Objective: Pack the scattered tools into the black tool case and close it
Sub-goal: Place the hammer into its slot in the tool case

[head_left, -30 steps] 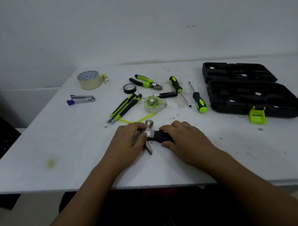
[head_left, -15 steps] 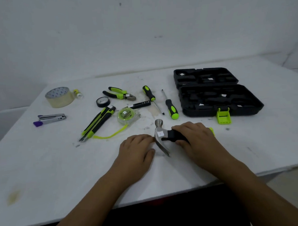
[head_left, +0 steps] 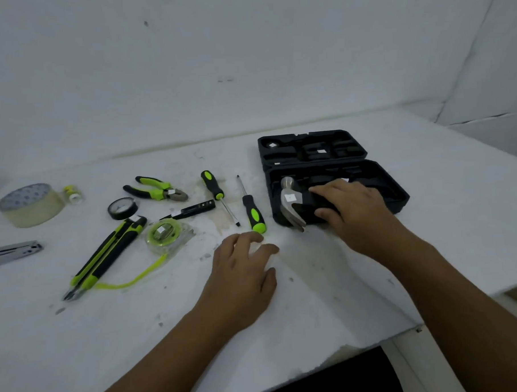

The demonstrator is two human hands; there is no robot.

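Observation:
The black tool case (head_left: 396,189) lies open at the right of the white table (head_left: 139,334). My right hand (head_left: 355,212) grips the black handle of a claw hammer (head_left: 290,203) over the case's near half; the steel head sits at the case's left end. My left hand (head_left: 242,270) rests on the table, fingers apart, holding nothing. To the left lie two screwdrivers (head_left: 253,211) (head_left: 214,187), pliers (head_left: 156,190), a black tester pen (head_left: 189,210), a green tape measure (head_left: 164,232), a utility knife (head_left: 106,258) and black tape (head_left: 122,208).
A roll of wide beige tape (head_left: 29,205) and a small yellow-capped bottle (head_left: 73,194) sit at the far left. A metal stapler (head_left: 14,251) lies at the left edge. The table's front edge runs close below my arms, and its right corner is near.
My right hand has carried the hammer from the table's front up and right into the open case. My left hand let go of the hammer head and stayed on the table.

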